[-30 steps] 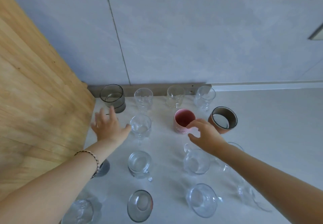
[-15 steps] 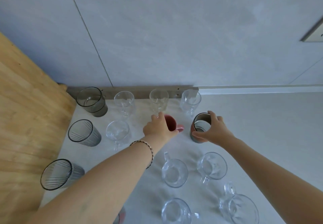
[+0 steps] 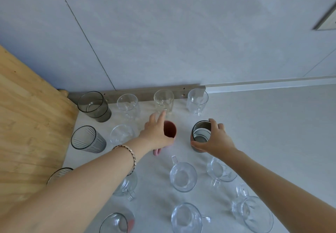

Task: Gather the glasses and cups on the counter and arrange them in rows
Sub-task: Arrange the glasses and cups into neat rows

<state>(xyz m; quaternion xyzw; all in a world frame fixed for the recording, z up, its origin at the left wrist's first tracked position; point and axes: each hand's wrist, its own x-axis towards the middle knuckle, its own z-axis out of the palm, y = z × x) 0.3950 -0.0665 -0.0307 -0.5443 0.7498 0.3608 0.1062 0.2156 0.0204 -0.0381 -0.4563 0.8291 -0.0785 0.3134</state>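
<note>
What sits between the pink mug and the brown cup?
Nothing: in the head view, bare white counter separates the pink ceramic mug from the brown cup.

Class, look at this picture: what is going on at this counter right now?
A person is lining up drinkware on a pale counter. The left hand is around a pink mug, and the right hand grips a brown cup beside it. Clear glasses and two grey tumblers already stand in rows behind and to the left; clear glass mugs wait nearer the person.

Clear glossy glass mugs point(image 3: 183, 176); matt pink cup point(image 3: 170, 129) (ceramic-looking); grained wood panel point(image 3: 27, 123); matt counter point(image 3: 272, 132).
</note>
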